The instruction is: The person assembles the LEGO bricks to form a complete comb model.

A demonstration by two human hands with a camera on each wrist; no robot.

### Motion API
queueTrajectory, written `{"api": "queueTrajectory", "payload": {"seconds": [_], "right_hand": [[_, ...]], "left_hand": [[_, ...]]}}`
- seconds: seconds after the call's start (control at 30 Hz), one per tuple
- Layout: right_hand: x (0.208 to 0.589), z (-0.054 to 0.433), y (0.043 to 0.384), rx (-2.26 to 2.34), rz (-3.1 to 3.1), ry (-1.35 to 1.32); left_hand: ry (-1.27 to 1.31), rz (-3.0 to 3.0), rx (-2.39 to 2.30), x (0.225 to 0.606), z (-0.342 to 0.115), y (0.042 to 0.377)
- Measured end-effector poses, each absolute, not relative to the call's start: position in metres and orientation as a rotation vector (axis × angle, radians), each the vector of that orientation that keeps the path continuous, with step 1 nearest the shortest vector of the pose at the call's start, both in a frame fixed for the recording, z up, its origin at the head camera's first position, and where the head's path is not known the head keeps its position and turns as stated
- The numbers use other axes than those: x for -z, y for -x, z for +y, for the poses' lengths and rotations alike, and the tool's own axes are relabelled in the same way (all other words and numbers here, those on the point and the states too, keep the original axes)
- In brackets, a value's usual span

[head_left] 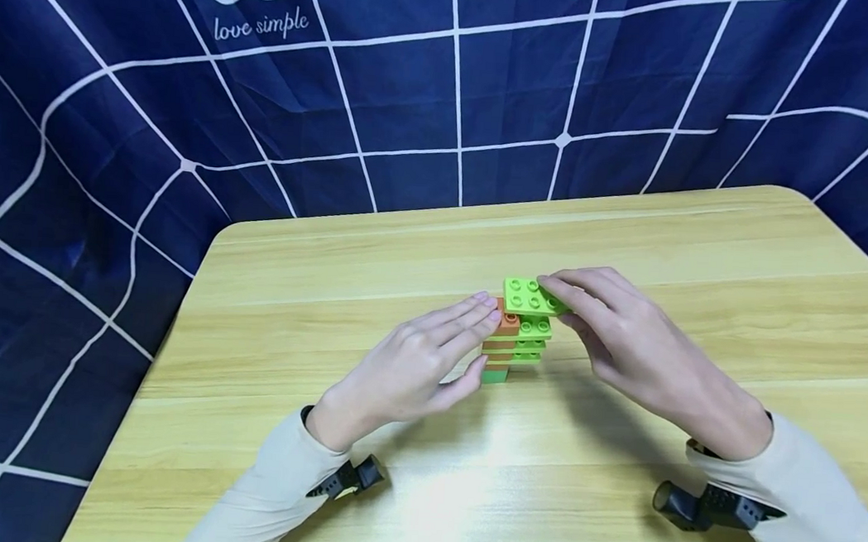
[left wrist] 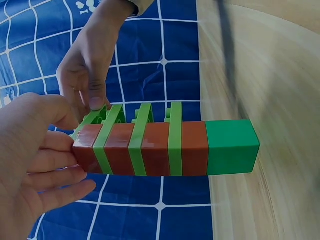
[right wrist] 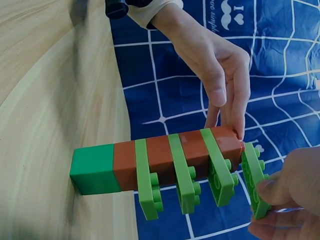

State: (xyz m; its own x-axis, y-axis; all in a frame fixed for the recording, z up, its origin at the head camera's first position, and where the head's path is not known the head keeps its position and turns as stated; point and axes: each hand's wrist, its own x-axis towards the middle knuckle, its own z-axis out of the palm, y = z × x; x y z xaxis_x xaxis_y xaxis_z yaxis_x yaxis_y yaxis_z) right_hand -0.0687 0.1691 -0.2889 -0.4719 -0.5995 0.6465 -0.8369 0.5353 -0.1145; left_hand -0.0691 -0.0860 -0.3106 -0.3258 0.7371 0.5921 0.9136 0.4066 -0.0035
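Note:
A tower of toy building bricks stands upright on the table, with a dark green brick (left wrist: 232, 147) at its foot. Above that, orange bricks (left wrist: 155, 155) alternate with light green plates (right wrist: 181, 175) that jut out to the right. My right hand (head_left: 634, 341) pinches another light green studded plate (head_left: 525, 297) between thumb and fingers. This plate is held over the topmost orange brick (right wrist: 225, 145), right at its studs. My left hand (head_left: 429, 349) has its fingers nearly straight, fingertips against that top brick, while the thumb is apart from them beside the tower.
The wooden table (head_left: 313, 297) has a rounded far corner at the left. Dark blue cloth (head_left: 400, 95) with white grid lines hangs behind it and along its sides. A black wrist camera (head_left: 350, 475) sits under the left sleeve, another wrist camera (head_left: 714, 508) under the right.

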Motion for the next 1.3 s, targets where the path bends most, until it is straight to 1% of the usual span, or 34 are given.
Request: {"api": "queueTrajectory", "payload": {"seconds": [0.5,1.3], "right_hand": [[0.2870,0.1673,0.0671,-0.597,-2.222,-1.181],[0.2836,0.1615,0.0685,-0.573,-2.233,-1.224]], "left_hand": [[1.403,-2.121,0.657,0.3111,-0.0877,0.0729],[1.325,-2.074,0.675,0.3112,-0.0861,0.0783]]}}
